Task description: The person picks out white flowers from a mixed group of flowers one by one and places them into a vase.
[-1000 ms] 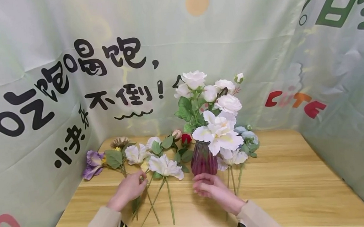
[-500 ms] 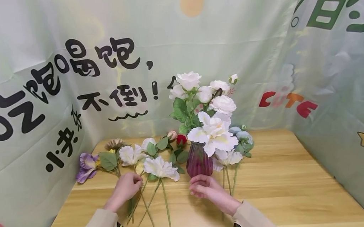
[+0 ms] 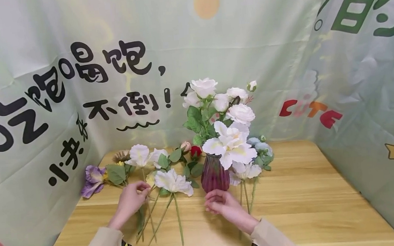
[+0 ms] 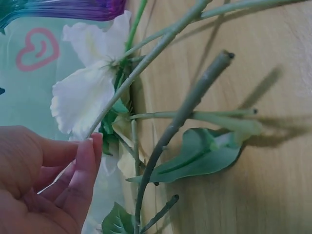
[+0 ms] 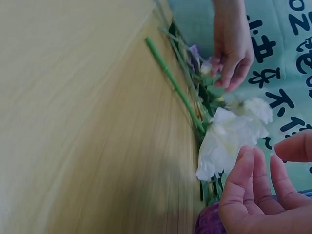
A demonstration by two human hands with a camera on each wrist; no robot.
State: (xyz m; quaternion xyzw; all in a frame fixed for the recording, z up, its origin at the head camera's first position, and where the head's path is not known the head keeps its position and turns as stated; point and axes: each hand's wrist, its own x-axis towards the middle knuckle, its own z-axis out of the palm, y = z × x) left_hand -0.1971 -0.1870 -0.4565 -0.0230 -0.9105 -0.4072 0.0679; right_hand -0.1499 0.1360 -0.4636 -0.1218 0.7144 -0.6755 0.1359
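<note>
In the head view, my left hand (image 3: 131, 200) pinches the stem of a white iris (image 3: 139, 155), whose bloom is raised above the others. Thumb and fingertips meet on that thin green stem (image 4: 141, 68) in the left wrist view. Another white iris (image 3: 174, 182) lies just right of this hand. My right hand (image 3: 227, 206) is at the foot of a purple ribbed glass vase (image 3: 215, 177), fingers loosely bent and holding nothing. Whether it touches the glass is unclear. White roses (image 3: 240, 113) and a large white iris (image 3: 230, 143) stand in the vase.
A purple iris (image 3: 93, 181), a brown flower (image 3: 121, 156) and a red rose (image 3: 195, 151) lie along the back of the wooden table (image 3: 303, 199). Blue flowers (image 3: 263, 148) and a white iris (image 3: 245, 171) lie right of the vase. Printed cloth (image 3: 263, 36) encloses the back and sides.
My left hand has shifted slightly left and up, and the white iris in it has lifted off the pile. The right hand stays by the vase. The head view has swung slightly right.
</note>
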